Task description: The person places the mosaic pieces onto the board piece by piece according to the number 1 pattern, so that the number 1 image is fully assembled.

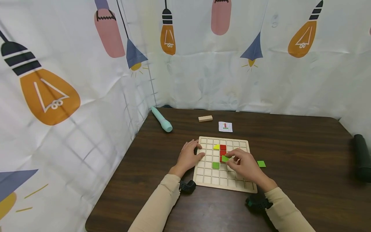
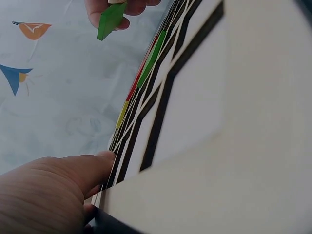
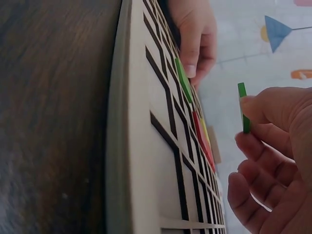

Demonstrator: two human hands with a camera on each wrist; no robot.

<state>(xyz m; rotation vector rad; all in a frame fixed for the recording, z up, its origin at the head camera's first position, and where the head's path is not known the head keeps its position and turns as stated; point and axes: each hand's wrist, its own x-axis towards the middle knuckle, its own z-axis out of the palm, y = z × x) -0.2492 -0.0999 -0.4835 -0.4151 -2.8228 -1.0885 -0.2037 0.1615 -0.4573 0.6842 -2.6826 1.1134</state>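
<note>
A light wooden grid board [image 1: 207, 180] lies on the table. My left hand [image 1: 187, 158] rests at its left edge, thumb on the board and fingers loosely extended along the side. Above the board's middle, my right hand [image 1: 244, 164] pinches a green square tile [image 3: 243, 108] between thumb and index finger; the tile is raised clear of the grid. On the board sit a yellow triangular tile [image 1: 216, 147], a column of red tiles [image 1: 223, 147] partly covered by the held tile, and a green tile [image 1: 215, 165] lower left of it.
Another green tile [image 1: 261, 164] lies right of the board. Behind the board are a small pattern card [image 1: 225, 127] and a wooden block [image 1: 205, 118]. A mint-coloured cylindrical object [image 1: 161, 120] lies at the back left, a dark cylinder [image 1: 362, 158] at the right edge. Patterned curtains surround the table.
</note>
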